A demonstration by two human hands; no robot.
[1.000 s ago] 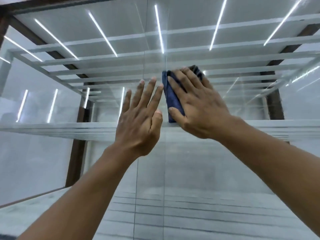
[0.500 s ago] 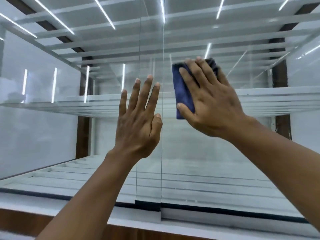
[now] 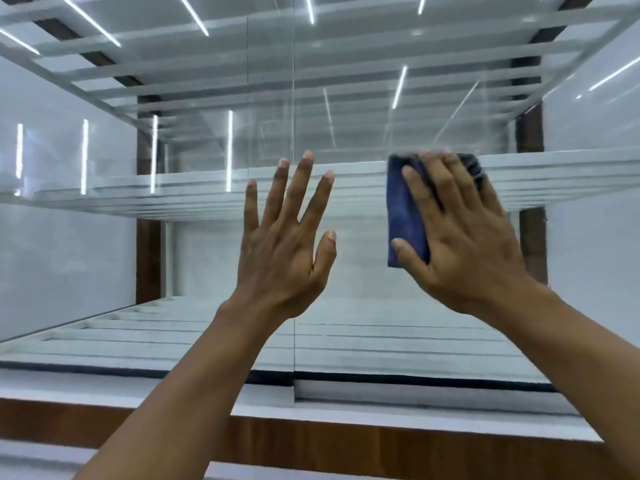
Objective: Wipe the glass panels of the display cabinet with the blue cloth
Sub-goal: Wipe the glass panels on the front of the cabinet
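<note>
Bright light strips point(image 3: 194, 15) slant across the top, with more standing upright at the left. A white shelf point(image 3: 571, 168) runs level across the middle. Dark brown posts stand behind, one left point(image 3: 149, 258), one right point(image 3: 531, 126). Down low, a white ledge point(image 3: 86, 382) sits above a brown wooden band point(image 3: 346, 441).

You had two hands up: left hand point(image 3: 282, 251), right hand point(image 3: 460, 244); one blue cloth point(image 3: 405, 216); two glass panels.

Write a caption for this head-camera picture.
Right hand presses a blue cloth to the cabinet's glass panel; left hand spread open.
</note>
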